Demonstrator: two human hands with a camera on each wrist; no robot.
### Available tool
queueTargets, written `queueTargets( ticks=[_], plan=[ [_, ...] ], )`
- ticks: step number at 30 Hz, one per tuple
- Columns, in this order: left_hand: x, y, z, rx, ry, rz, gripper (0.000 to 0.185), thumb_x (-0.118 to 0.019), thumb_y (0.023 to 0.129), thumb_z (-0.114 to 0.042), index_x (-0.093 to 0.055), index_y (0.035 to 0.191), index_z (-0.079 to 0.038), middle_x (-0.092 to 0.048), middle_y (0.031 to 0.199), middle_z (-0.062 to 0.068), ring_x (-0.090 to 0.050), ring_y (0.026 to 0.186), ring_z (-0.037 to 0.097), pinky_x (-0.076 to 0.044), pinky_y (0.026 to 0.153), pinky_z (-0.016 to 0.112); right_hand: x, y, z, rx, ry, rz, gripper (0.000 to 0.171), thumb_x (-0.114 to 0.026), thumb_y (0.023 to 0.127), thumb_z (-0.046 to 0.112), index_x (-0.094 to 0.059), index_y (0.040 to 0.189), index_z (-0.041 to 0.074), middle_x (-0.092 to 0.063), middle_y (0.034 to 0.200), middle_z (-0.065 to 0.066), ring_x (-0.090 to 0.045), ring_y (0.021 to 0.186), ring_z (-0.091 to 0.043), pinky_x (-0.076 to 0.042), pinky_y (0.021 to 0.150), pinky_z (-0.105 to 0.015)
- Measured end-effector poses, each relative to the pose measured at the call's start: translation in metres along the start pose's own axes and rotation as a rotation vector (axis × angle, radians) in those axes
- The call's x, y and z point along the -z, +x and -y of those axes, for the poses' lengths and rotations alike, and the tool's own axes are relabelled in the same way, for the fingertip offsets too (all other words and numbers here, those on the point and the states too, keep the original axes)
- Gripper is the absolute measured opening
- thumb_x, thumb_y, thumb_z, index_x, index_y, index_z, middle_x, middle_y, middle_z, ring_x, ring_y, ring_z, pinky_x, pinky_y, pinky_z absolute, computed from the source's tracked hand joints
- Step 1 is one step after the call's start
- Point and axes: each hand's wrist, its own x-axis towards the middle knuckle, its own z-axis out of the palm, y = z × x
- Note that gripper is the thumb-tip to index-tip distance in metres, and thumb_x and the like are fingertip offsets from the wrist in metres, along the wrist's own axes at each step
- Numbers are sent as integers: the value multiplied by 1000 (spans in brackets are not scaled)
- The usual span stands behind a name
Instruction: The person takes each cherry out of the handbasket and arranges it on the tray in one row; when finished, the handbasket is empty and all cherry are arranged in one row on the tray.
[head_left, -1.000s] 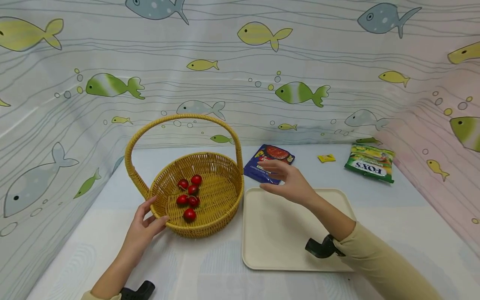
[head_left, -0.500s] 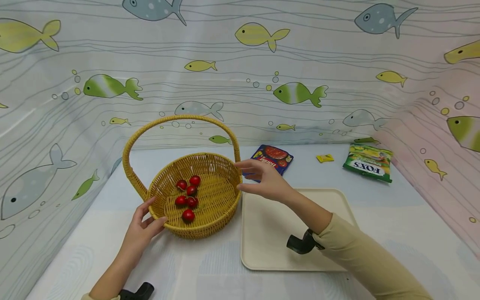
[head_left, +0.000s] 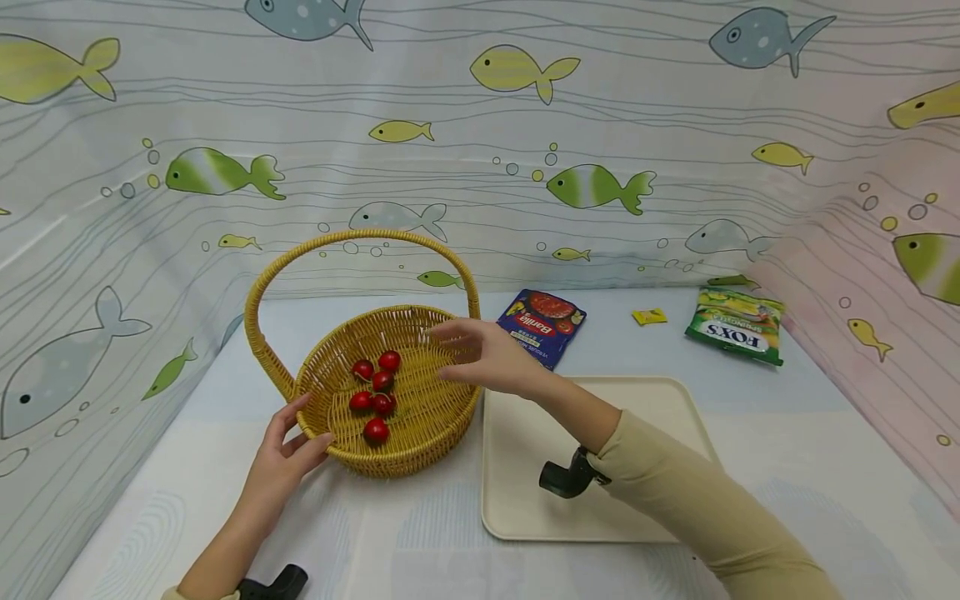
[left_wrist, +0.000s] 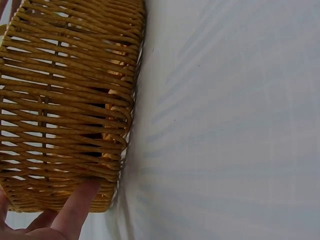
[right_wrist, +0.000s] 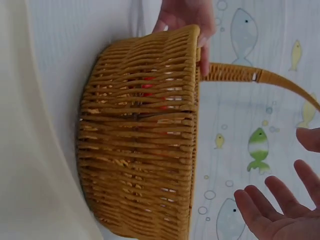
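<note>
**Basket steadied, cherries loose inside**

Left hand point(head_left: 288, 454) pinching basket point(head_left: 390, 387) rim, near side. Right hand point(head_left: 487, 358) open, empty, over far rim. Cherries point(head_left: 377, 392) piled mid-basket, tray point(head_left: 652, 400) just beside. Risk: knocking the rim, tipping cherries out.

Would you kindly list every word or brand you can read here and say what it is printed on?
"Barilla", upside down, on the dark blue packet behind the tray.
"FOX'S", upside down, on the green bag at the far right.
Smaller print on both: too small to read.
The little yellow wrapper: nothing legible.
</note>
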Motion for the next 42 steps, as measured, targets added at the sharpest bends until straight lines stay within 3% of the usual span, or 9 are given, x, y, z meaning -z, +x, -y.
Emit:
queueTargets(
  ticks=[12,20,32,42],
  plan=[
    [0,1,0,12,-8,0,72,-56,94,-15,-9,149,-10,-7,148,25,-32,127,43,-49,78,18,-12,34,0,-66,79,41,44,-69,82,11,-57,125,9,-57,121,-4,-57,107,-18,-51,80,-28],
    [-1,3,-1,30,-3,-5,70,-54,94,-13,-9,149,-11,-8,148,24,-32,127,42,-50,78,19,-20,59,0,-122,33,26,44,-70,83,12,-57,125,9,-60,116,-6,-57,107,-20,-51,81,-27],
    [-1,3,2,34,-6,-9,70,-54,94,-14,-10,148,-11,-7,149,22,-33,127,41,-50,80,22,-26,90,0,-109,80,11,39,-69,85,15,-59,122,16,-59,115,-3,-57,97,-12,-51,81,-31],
    [-1,3,0,38,-15,-5,70,-53,95,-13,-9,149,-11,-8,148,22,-33,126,40,-50,79,19,-33,114,-23,-207,230,3,38,-66,86,5,-57,123,6,-52,126,-20,-59,96,-17,-47,90,-42]
  ],
)
